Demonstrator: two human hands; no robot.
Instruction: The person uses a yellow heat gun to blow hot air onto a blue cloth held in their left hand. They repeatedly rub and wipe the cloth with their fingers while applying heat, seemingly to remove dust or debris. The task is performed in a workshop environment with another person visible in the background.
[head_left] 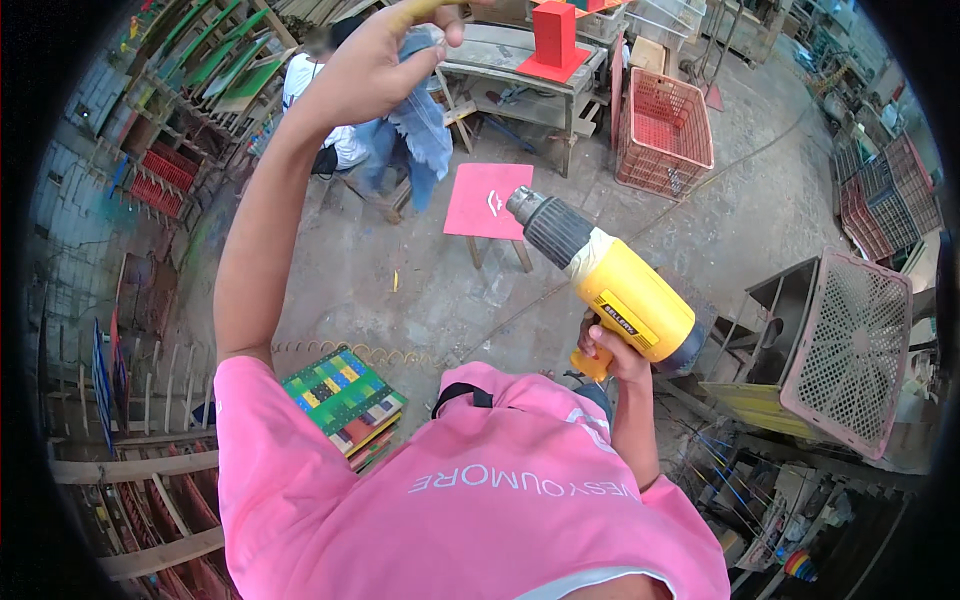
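Observation:
My right hand [618,352] is wrapped around the handle of a yellow heat gun [632,298]. Its ribbed dark collar and metal nozzle tip up and left, toward a small pink-topped stool [470,205] with a white mark on it. The stool stands apart, lower down on the floor. High at the top edge, my left hand [385,62] is raised with thumb and fingers apart; its fingers are partly cut off by the picture's edge. Blue denim-like cloth [425,135] shows just beyond it, beside another person in white [300,80], mostly hidden behind my arm.
A workbench [480,60] at the far side bears a red box-like piece [553,40]. Right of it stands a red plastic crate [665,135]. A pale perforated crate [850,350] leans at right. Painted boards [345,395] are stacked near my left side, beside wooden racks [140,470].

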